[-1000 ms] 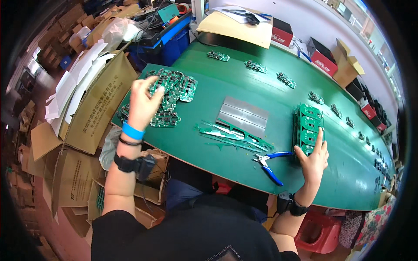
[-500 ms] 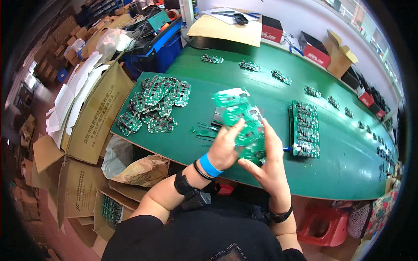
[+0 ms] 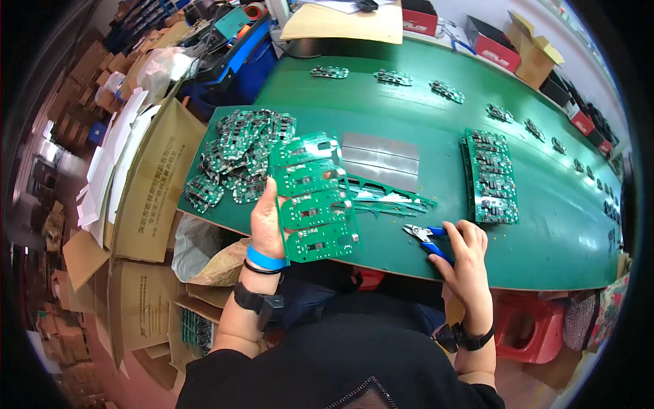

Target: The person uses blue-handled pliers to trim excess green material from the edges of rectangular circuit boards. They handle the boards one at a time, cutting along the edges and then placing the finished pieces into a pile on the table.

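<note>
A green circuit board panel (image 3: 316,213), made of several joined boards, stands tilted up in front of me. My left hand (image 3: 266,225) is closed on its left edge, the thumb along the side. Over the table's front edge, my right hand (image 3: 467,262) has its thumb and fingers around the blue handles of a pair of side cutters (image 3: 421,233). The jaws point left and lie close to the tabletop, apart from the panel. Thin green cut-off strips (image 3: 388,198) lie between the panel and the cutters, partly hidden by the panel.
Loose circuit boards are heaped (image 3: 245,146) at the left of the green table (image 3: 436,266). Grey flat plates (image 3: 380,160) lie mid-table. A stack of board panels (image 3: 492,178) stands at right. Single boards line the far side. Cardboard boxes (image 3: 146,198) crowd the left; a red stool (image 3: 528,327) is below right.
The panel has moved left, out from between both hands, into the left hand alone. My right hand has let go of it, moved right and taken hold of the side cutters.
</note>
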`<state>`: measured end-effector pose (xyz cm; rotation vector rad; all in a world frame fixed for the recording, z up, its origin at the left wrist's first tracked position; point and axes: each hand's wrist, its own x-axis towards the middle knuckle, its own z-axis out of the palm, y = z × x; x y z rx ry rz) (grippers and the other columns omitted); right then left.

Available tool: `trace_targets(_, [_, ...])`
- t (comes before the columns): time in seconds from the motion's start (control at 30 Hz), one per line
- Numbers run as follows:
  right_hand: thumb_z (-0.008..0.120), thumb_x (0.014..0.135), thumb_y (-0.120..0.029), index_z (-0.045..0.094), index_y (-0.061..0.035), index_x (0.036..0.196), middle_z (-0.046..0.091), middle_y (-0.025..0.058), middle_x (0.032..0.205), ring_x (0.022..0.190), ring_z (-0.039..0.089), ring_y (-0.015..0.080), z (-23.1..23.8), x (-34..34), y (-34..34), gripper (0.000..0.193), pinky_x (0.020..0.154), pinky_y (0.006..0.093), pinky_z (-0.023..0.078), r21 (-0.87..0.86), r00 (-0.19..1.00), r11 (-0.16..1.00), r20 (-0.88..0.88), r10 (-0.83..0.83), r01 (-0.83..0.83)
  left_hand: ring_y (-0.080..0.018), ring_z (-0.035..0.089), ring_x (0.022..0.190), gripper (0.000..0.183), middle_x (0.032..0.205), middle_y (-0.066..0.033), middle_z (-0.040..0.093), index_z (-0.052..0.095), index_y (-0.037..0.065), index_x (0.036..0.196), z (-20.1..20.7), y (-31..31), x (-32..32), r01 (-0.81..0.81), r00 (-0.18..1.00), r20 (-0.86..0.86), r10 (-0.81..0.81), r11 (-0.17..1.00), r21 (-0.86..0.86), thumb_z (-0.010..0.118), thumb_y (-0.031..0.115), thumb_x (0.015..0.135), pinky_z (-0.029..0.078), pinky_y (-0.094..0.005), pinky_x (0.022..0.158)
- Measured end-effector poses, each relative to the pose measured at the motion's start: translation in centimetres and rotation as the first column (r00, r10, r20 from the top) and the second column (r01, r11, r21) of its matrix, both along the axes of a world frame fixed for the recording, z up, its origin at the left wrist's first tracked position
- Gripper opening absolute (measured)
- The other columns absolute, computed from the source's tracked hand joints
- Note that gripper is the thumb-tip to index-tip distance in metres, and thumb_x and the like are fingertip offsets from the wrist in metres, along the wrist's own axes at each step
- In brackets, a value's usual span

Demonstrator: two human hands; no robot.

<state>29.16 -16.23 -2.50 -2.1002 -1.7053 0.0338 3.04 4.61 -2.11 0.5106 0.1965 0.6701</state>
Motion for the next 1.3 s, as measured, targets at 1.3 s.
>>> trace_targets(1.3, [0.073,0.065,-0.016,0.06,-0.0096,0.125,0.057,0.01,0.112,0.102,0.053,0.0308,3.7,-4.2,9.4,0.062,0.091,0.0437,0.039,0.363,0.979,0.91,0.108,0.174,-0.202,-0.0175,0.052,0.122,0.048,0.135,-0.0102,0.051,0.029,0.003,0.148,0.7,-3.0,-0.3,0.024,0.921,-0.357,0.155,0.892,0.451,0.039,0.021,0.106,0.044,-0.0343,0.101])
